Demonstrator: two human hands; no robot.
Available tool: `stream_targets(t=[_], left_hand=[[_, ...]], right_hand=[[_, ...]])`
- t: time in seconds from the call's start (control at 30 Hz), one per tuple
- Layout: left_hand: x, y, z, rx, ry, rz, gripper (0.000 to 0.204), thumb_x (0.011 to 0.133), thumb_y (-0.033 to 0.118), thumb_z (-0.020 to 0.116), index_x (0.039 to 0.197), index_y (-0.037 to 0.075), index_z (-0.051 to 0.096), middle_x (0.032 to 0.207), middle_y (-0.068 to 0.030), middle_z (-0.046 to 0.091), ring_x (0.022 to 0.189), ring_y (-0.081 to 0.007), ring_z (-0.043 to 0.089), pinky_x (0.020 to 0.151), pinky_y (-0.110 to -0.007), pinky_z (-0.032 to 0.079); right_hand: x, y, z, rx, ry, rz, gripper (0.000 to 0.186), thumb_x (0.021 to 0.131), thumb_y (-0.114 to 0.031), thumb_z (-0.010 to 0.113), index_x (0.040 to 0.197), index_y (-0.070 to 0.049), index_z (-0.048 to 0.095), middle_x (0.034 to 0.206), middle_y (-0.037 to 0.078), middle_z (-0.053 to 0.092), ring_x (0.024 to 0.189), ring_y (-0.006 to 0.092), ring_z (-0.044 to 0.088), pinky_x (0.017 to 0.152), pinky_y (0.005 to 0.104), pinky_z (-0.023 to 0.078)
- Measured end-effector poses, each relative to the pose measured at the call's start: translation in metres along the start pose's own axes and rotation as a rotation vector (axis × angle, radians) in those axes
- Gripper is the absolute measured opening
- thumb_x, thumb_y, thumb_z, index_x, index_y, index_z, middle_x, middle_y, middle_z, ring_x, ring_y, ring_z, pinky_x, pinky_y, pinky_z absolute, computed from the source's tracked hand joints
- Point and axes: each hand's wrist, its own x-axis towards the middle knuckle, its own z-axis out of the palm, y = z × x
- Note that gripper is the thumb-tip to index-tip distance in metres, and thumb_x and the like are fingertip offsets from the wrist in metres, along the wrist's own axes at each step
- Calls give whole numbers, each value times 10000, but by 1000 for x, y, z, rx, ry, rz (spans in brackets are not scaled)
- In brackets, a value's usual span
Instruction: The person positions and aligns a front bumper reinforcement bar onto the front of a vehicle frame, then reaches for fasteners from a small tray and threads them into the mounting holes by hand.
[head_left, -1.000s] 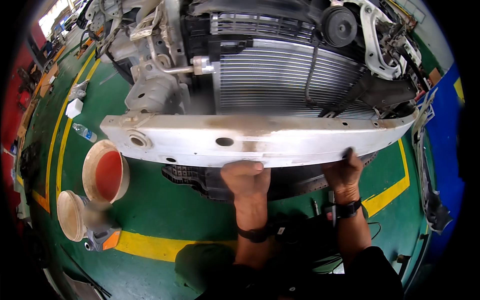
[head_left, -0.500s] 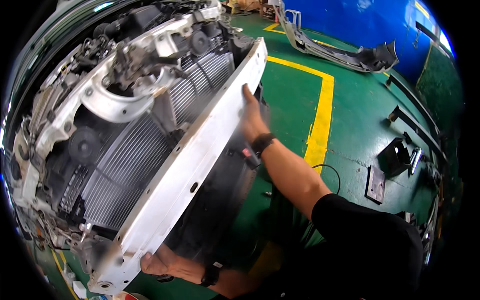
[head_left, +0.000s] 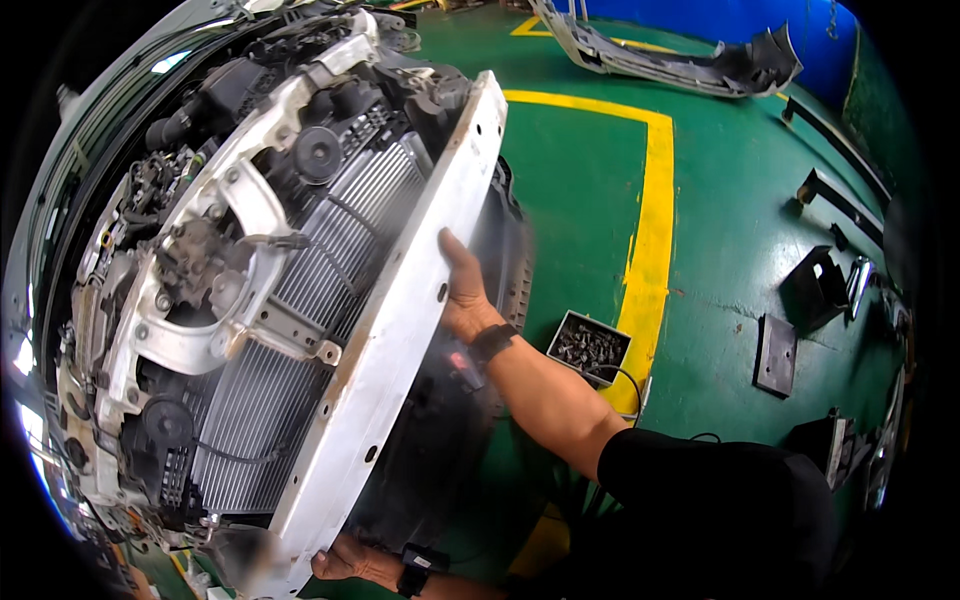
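Observation:
My right hand, the upper one, wears a black wristband and grips the outer edge of a long white bumper beam. Its thumb lies on the beam's face; the other fingers are hidden behind. Lower down, my left hand holds the same edge close to the beam's near end, with a dark watch on that wrist. The beam slants across the front of a car with its bumper cover off. Behind it show the ribbed radiator, a white centre bracket and two round black horns. Whether the beam touches its mounts is unclear.
A box of dark bolts stands on the green floor beside my right forearm. A removed bumper cover lies at the back. Dark bars, a black box-like part and a flat plate lie at right.
The car and beam have shifted in view, and both hands still grip the beam. The centre bracket's end now shows past the beam's edge. The bolt box has come into sight.

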Motion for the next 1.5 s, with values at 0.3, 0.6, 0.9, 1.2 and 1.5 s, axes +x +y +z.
stream_targets(t=[0.3,0.6,0.9,1.2,1.5], left_hand=[[3,14,18,-131,185,-24,823,536,-102,460,1355,-130,380,1453,-289,355,1383,-436,268,1191,-542,103],[12,7,33,184,112,19,632,601,-58,525,1232,-22,513,1180,-158,558,1094,-342,529,1031,-478,413],[13,15,53,54,73,-28,785,464,-43,539,1244,49,551,1134,-99,637,1166,-353,541,1085,-488,395],[28,-4,50,16,-67,22,789,469,-60,597,1253,11,559,1160,-134,655,1145,-367,573,1077,-490,403],[35,-14,29,-116,-119,68,755,476,-88,640,1223,-8,567,1133,-157,656,1085,-370,614,1015,-474,475]], right_hand=[[-16,-26,30,-110,11,-23,561,851,-316,703,1282,-22,495,1119,170,624,1033,310,638,938,489,523],[-13,-4,13,-497,426,-168,321,888,-291,632,1114,-77,554,1043,80,609,938,222,621,631,300,511],[3,-21,-11,-278,106,-1,602,870,-396,665,1334,-41,520,1354,127,546,1245,332,476,1116,511,302],[32,-37,-29,-368,96,-155,611,843,-371,693,1344,-65,526,1362,122,541,1247,329,479,1108,544,309],[47,-48,-45,-413,14,-297,706,808,-366,731,1388,-56,475,1442,148,465,1333,344,399,1143,596,232]])
